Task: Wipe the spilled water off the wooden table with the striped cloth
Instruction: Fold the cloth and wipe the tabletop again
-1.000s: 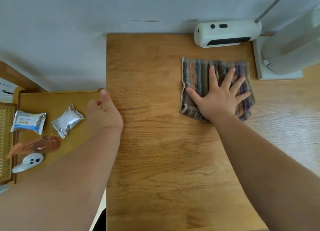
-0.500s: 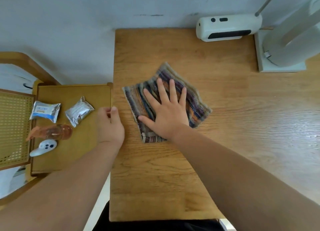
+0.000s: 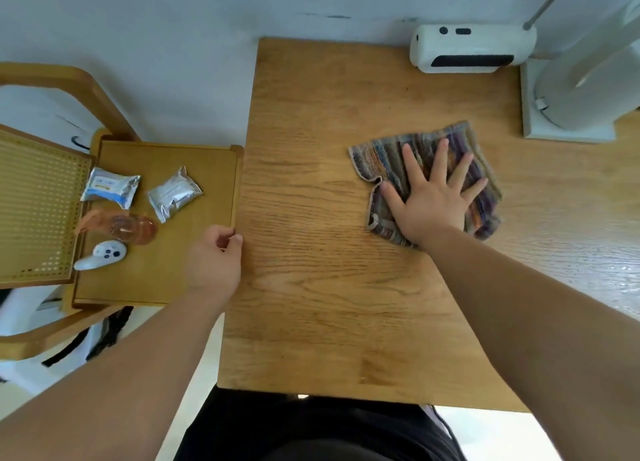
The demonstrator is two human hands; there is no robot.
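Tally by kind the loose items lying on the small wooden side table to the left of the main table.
Foil packets: 2
Amber see-through bottle, lying on its side: 1
White controller: 1
Total: 4

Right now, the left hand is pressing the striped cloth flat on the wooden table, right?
No: the right hand presses the striped cloth flat on the wooden table, as the head view shows. The left hand is at the table's left edge.
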